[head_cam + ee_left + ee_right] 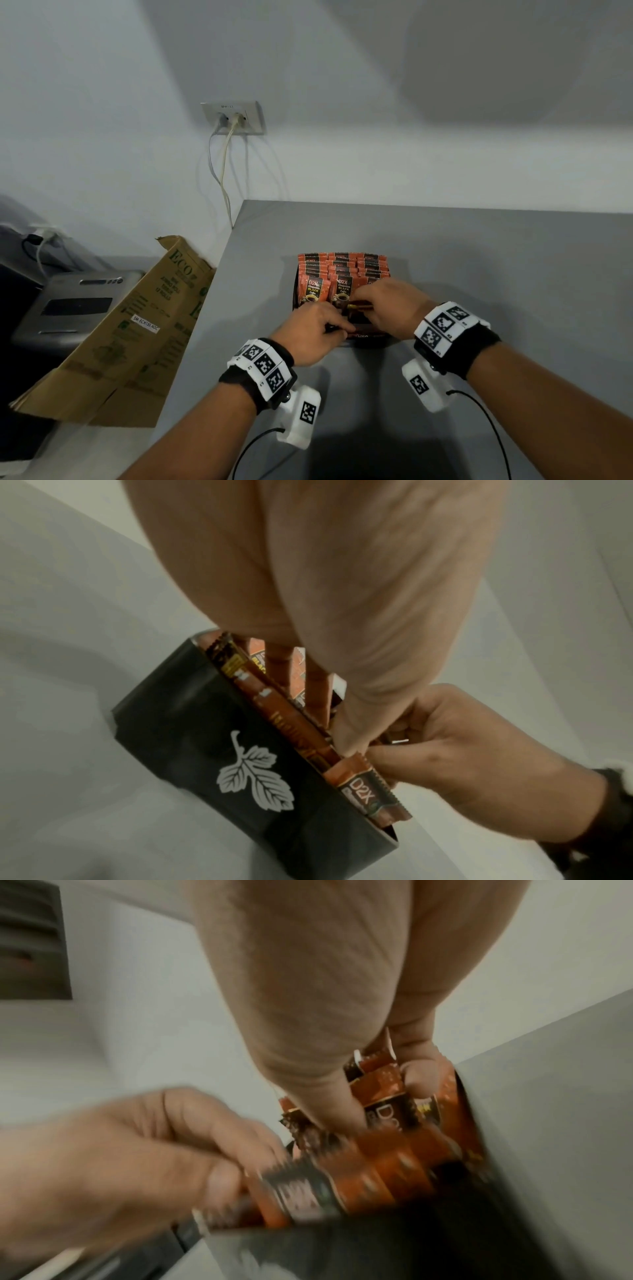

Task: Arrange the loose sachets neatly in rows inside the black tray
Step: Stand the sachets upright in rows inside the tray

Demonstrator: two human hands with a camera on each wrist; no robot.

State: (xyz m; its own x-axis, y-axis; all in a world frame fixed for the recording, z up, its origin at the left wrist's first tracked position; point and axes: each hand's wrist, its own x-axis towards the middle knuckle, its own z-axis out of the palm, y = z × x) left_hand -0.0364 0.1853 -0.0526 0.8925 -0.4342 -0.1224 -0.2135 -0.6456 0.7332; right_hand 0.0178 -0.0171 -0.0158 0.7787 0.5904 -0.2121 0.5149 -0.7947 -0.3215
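Note:
The black tray [295, 294] stands on the grey table, with rows of upright orange sachets [342, 270] filling its far part. Both hands meet at its near end. My left hand [337, 330] pinches a loose sachet [301, 1196] that lies sideways just behind the near wall. My right hand [371, 299] curls thumb and fingers round upright sachets [377, 1088] inside the tray. In the left wrist view the tray wall with its white leaf logo [192, 737] shows, and the sideways sachet [366, 791] sticks up between my left thumb and the right hand [445, 764]. The tray floor is hidden.
A folded cardboard box [137, 325] leans against the table's left edge, with a grey printer [68, 305] beyond it. A wall socket [233, 118] with hanging cables is behind. Bare grey table [496, 274] lies to the right of the tray.

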